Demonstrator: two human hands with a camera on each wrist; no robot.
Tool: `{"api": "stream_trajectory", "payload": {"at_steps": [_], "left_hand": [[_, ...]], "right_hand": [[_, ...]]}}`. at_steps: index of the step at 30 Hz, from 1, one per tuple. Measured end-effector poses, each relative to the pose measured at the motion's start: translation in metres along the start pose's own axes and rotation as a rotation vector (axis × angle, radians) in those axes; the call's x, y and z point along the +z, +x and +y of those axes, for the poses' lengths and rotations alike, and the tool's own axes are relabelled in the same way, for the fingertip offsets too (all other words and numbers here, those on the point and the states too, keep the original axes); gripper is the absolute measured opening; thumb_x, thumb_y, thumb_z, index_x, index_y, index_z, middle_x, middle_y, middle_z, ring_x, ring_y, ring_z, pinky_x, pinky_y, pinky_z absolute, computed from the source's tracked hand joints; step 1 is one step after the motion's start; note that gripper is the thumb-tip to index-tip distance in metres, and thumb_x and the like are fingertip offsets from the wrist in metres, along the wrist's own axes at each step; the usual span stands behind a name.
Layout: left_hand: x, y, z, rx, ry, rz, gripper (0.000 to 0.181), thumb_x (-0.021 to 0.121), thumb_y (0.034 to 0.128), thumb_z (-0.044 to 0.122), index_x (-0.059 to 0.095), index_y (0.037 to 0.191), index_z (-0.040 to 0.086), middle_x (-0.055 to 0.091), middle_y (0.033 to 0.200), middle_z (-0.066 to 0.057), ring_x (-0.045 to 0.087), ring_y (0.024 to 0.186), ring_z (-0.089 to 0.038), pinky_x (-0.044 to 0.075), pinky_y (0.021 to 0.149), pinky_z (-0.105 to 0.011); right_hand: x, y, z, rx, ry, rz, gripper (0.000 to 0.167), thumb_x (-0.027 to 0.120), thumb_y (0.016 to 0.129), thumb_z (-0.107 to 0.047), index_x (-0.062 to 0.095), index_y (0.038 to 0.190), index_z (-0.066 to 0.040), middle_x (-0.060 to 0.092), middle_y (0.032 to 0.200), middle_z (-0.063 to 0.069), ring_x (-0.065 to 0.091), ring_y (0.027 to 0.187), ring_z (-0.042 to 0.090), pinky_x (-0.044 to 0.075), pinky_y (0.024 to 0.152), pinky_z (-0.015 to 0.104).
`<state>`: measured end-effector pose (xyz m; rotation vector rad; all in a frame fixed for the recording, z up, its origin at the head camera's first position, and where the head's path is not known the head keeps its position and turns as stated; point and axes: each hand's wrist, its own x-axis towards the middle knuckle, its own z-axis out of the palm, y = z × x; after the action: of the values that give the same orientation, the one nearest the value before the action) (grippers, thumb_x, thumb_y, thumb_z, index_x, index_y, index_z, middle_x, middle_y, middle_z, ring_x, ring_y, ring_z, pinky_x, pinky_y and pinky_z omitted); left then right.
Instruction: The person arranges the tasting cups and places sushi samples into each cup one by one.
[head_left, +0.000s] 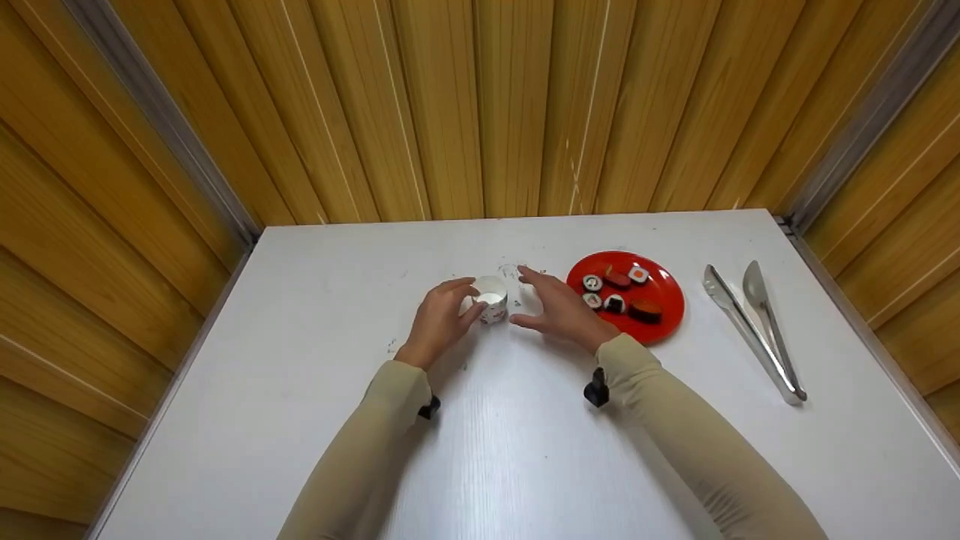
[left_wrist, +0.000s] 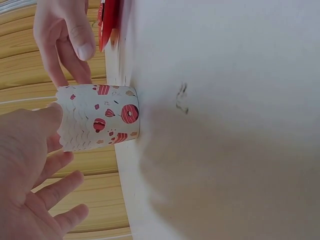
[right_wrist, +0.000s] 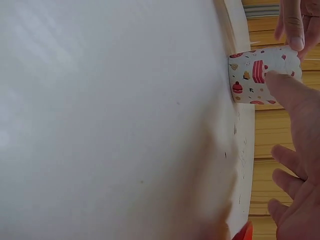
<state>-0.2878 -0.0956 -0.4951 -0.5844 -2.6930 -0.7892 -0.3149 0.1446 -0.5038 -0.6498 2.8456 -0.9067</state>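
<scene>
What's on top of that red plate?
Several small sushi-like pieces sit on the red plate. The right hand and sleeve cover its near left edge, so I can't see whether anything lies there.

Sushi (head_left: 615, 304) on plate (head_left: 666, 289), cup (head_left: 493, 309) left, tongs (head_left: 760, 345) right

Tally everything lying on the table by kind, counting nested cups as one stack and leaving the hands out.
Stack of cups: 1
Plate: 1
Sushi pieces: 6
Pair of tongs: 1
Total: 9
</scene>
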Motion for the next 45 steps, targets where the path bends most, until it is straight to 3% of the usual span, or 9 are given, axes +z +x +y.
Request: {"api": "stream_trajectory", "payload": {"at_steps": [12,21,34,45], "left_hand": [[0.001,0.001,-0.004,0.019,0.008,0.016,0.024,0.076,0.0954,0.024,0.076,0.107,0.003,0.069,0.131,-0.014,0.063,0.124,-0.031,0.047,0.107,-0.045],[0.001,-0.001,-0.004,0.053,-0.003,0.035,0.024,0.076,0.0956,0.023,0.075,0.105,0.001,0.069,0.129,-0.016,0.064,0.121,-0.032,0.049,0.104,-0.046],[0.002,0.001,-0.007,0.079,0.004,0.062,0.025,0.076,0.0958,0.023,0.076,0.103,0.000,0.070,0.126,-0.015,0.066,0.119,-0.032,0.051,0.102,-0.045],[0.001,0.002,-0.005,0.080,0.015,0.048,0.023,0.076,0.0954,0.022,0.076,0.103,0.000,0.070,0.127,-0.017,0.066,0.119,-0.033,0.052,0.100,-0.045]], "right_hand": [[0.017,0.013,-0.009,-0.045,0.104,-0.022,0.091,0.084,0.088,-0.035,0.034,0.159,-0.009,0.059,0.145,0.012,0.051,0.137,0.033,0.035,0.116,0.052],[0.027,0.019,-0.012,-0.047,0.189,0.006,0.083,0.084,0.088,-0.029,0.040,0.155,-0.009,0.064,0.137,0.016,0.057,0.130,0.030,0.040,0.112,0.050],[0.040,0.026,-0.014,-0.027,0.204,0.057,0.073,0.086,0.085,-0.026,0.051,0.146,-0.007,0.063,0.140,0.011,0.056,0.131,0.023,0.040,0.113,0.041],[0.042,0.027,-0.013,-0.033,0.187,0.078,0.067,0.087,0.085,-0.026,0.056,0.140,-0.005,0.066,0.133,0.012,0.060,0.126,0.025,0.043,0.110,0.043]]}}
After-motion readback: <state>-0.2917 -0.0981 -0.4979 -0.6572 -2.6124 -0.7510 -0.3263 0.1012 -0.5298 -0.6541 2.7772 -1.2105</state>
